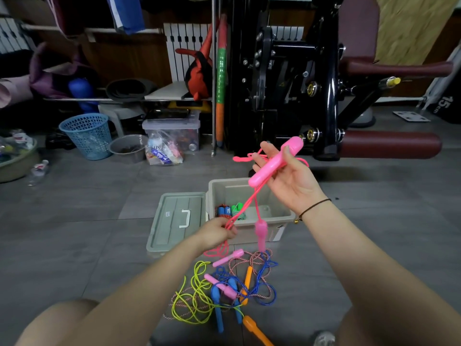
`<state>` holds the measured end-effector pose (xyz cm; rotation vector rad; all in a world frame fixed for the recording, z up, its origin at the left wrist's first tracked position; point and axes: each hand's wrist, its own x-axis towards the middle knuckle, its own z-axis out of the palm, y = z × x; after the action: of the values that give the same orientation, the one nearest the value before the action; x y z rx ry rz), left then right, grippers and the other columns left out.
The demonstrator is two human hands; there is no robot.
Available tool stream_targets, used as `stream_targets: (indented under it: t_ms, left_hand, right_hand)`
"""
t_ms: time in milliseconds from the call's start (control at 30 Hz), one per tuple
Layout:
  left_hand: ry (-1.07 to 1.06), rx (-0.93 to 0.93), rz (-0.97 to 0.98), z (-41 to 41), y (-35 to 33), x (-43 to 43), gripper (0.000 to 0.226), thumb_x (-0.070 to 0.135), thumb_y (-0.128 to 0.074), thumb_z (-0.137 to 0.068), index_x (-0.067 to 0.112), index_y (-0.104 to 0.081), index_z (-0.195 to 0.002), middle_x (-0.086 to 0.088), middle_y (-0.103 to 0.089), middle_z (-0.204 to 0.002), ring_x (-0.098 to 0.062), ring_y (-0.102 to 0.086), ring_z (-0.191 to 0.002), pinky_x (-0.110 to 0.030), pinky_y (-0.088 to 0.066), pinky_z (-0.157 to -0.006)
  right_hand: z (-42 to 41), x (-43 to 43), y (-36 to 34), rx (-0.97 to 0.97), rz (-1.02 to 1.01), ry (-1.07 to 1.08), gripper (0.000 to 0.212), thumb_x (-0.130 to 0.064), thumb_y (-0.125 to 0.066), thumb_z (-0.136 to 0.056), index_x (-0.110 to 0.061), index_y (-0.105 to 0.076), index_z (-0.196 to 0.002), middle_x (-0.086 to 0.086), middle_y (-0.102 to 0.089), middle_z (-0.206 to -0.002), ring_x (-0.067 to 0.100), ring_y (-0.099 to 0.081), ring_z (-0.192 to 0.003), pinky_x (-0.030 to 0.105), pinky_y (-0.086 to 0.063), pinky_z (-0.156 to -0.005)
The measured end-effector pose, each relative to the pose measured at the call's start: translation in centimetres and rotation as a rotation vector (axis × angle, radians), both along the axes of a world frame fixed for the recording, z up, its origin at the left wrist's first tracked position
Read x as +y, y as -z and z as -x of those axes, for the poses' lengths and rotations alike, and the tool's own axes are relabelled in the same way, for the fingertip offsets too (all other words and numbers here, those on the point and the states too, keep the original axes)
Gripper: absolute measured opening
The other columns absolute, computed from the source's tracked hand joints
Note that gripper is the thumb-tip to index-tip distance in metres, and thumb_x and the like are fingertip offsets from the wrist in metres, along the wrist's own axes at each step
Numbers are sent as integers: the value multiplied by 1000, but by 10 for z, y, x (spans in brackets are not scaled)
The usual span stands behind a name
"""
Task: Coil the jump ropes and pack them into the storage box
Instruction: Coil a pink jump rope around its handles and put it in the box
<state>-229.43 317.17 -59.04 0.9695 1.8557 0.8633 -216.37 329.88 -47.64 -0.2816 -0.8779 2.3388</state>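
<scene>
- Head view: my right hand (287, 181) is raised, palm up, with thumb and fingers closed round one pink handle (275, 162), which lies slantwise across my fingers.
- The pink rope (243, 208) runs down from that handle to my left hand (217, 233), which pinches several strands together, lower and nearer to me.
- The second pink handle (261, 232) dangles below my right hand, just right of my left.
- The storage box (224, 182) stands open on the floor beneath my right hand, its lid (177, 221) lying flat beyond my left.
- Inside sit what look like two coiled bundles, one blue-handled (223, 211) and one green (238, 212); they are too small to be sure.
- A loose rope pile (224, 288) lies on the floor below both hands.
</scene>
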Motion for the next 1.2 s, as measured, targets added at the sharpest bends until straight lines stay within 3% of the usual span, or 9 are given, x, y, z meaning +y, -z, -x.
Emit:
stream_targets:
  t_ms: [133, 200, 367, 433, 533, 667, 833, 1067, 1200]
  left_hand:
    - [-6, -421, 83, -10, -11, 0, 41, 8, -29, -85, 21, -59, -108, -12, -72, -87, -22, -66, -71, -23, -48, -62]
    - [6, -626, 135, -13, -11, 2, 42, 12, -24, -82, 17, -48, -117, -19, -70, -103, -31, -70, -77, -32, -57, -70]
    - [-163, -817, 210, -16, 2, 11, 46, 4, -24, -80, 3, -32, -125, -27, -58, -121, -45, -62, -97, -55, -52, -80]
    - [-338, -792, 143, -15, 9, 16, 46, -2, -30, -78, 9, -35, -123, -20, -55, -113, -41, -60, -95, -57, -49, -84]
    - [-492, -478, -106, -8, 13, 23, 85, -11, -44, -77, 41, -22, -141, -12, -56, -111, -25, -60, -78, -40, -51, -68]
    - [-152, 143, -198, 1, 20, 25, 97, 8, -78, -62, 39, -32, -142, -4, -48, -132, -20, -52, -118, -34, -45, -99]
    - [42, 41, -179, -27, 27, 24, 74, 7, -79, -71, 21, -46, -136, 8, -48, -128, -9, -42, -123, -9, -31, -89]
    - [-25, -182, -178, -35, 31, 26, 26, 18, -76, -78, 26, -57, -95, 2, -62, -95, -8, -59, -83, -25, -48, -80]
    - [-44, -389, -191, -32, 23, 24, 56, -8, -62, -70, 24, -53, -114, -9, -61, -96, -23, -58, -83, -40, -49, -68]
  right_hand:
    - [2, -3, -1, -2, 46, 46, 41, -29, -45, -95, -9, -77, -81, 5, -67, -111, 29, -59, -111, 44, -38, -105]
    - [4, -4, -2, 6, 73, 63, 35, -29, -43, -97, -6, -69, -99, 6, -63, -118, 29, -57, -112, 44, -39, -102]
    - [9, -7, -4, 44, 103, 51, 32, -29, -43, -97, -2, -60, -102, 7, -73, -95, 30, -58, -108, 45, -41, -99]
    - [10, -6, -4, 38, 80, 29, 32, -29, -44, -96, -2, -59, -104, 7, -72, -100, 32, -61, -107, 46, -45, -96]
    - [11, -3, 0, 22, 33, -11, 40, -30, -54, -86, -1, -55, -114, 8, -67, -112, 33, -65, -104, 47, -53, -90]
    - [13, -2, 4, 45, 7, -52, 34, -29, -55, -82, -3, -70, -98, 7, -68, -110, 32, -65, -103, 47, -53, -89]
    - [12, -8, -3, 88, 28, -82, 32, -27, -53, -84, -3, -74, -87, 10, -66, -113, 33, -66, -103, 50, -52, -89]
    - [4, -3, -9, 105, 26, -72, 32, -27, -53, -84, -2, -71, -92, 11, -65, -114, 33, -66, -102, 50, -51, -89]
    - [3, 3, -5, 61, -6, -53, 35, -29, -53, -83, -2, -75, -87, 8, -68, -109, 30, -67, -101, 46, -51, -91]
